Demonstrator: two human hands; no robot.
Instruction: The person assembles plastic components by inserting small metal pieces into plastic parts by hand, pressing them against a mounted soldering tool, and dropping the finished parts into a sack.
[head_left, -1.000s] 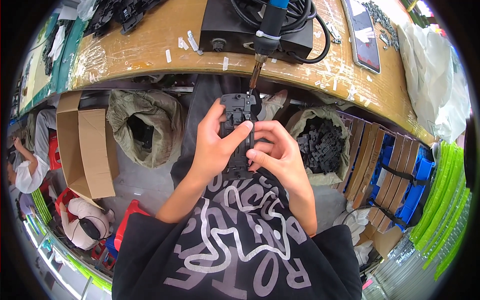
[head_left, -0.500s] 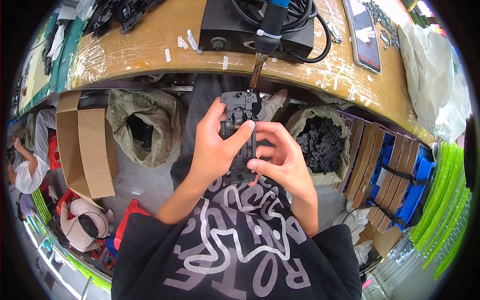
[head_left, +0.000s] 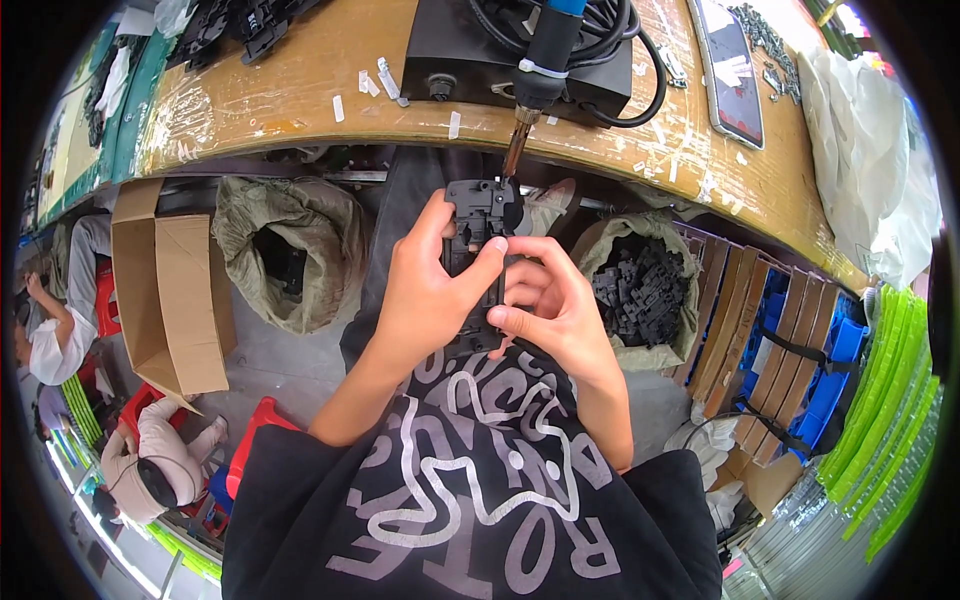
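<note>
A long black plastic part [head_left: 481, 204] with moulded slots and clips is held upright over my lap. My left hand [head_left: 425, 285] grips it from the left, with the thumb across its middle and the fingers round the far left edge. My right hand [head_left: 555, 310] holds its right edge, thumb and fingers curled in. At the part's far right corner is the metal bit of a black and blue electric screwdriver [head_left: 543, 60], which points down from the table. Whether the bit touches the part is hard to tell. My hands cover the part's lower middle.
On the wooden table [head_left: 300, 110] stand a black box [head_left: 480, 75] with coiled cable, a phone [head_left: 728, 75] and scattered small screws [head_left: 775, 60]. Below hang or stand two sacks, the right sack [head_left: 690, 310] full of black parts. An open carton [head_left: 190, 300] is left.
The hands and black part have shifted very slightly, the part tilting a little. The screwdriver and table appear slightly lower to the right. A seated person at lower left has leaned.
</note>
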